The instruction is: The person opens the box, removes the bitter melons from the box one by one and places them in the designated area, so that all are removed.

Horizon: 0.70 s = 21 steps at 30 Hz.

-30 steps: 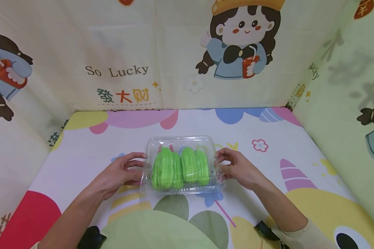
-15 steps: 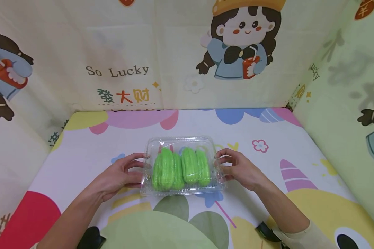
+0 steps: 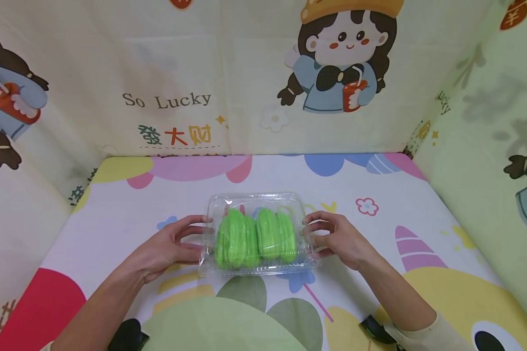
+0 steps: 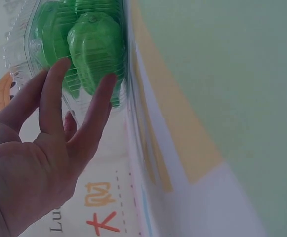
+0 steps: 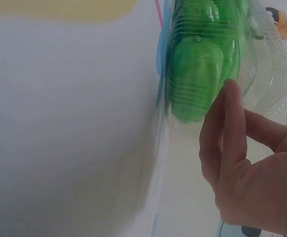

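The plastic box (image 3: 256,196), clear, rests on the table (image 3: 334,187) between its left and right edges, well apart from both, with ridged green pieces (image 3: 270,234) inside. The left hand (image 3: 170,247) has fingers spread, tips at the box's left side; the right hand (image 3: 340,239), fingers loosely bent, has its tips at the right side. Beyond the table's far edge hangs a printed cloth (image 3: 246,73).

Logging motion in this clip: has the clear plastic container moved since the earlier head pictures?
No: the clear plastic container shows no visible shift in any direction against the blue flower print at its near edge.
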{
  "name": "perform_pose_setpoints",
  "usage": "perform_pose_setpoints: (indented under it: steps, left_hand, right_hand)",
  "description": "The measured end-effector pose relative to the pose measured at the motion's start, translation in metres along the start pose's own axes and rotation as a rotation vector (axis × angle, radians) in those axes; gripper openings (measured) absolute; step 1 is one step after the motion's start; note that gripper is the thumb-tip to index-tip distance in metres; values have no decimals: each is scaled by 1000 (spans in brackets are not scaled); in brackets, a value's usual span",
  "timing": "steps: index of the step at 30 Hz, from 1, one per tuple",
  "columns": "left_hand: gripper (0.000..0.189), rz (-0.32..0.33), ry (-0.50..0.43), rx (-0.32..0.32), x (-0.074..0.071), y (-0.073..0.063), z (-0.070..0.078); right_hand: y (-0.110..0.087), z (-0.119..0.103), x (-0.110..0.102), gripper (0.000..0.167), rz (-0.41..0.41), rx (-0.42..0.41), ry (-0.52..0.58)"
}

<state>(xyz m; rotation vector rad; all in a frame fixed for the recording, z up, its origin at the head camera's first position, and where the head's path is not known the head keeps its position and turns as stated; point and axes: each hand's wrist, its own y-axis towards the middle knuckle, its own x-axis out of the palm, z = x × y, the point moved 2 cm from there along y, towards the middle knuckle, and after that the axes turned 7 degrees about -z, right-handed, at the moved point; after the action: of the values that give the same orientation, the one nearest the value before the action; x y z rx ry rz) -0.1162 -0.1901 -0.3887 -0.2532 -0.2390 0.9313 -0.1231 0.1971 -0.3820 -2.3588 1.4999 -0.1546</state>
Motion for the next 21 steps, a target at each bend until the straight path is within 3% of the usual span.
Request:
perform_pose_setpoints:
  steps: [16,21]
  left_hand:
    - [90,-17,15,6,-2,0,-2]
    - [103,-42,46,-9,1,-1,0]
  right_hand:
    - [0,0,2,46,10,5,12]
    - [-1,-1,4,49,-25,-6,29]
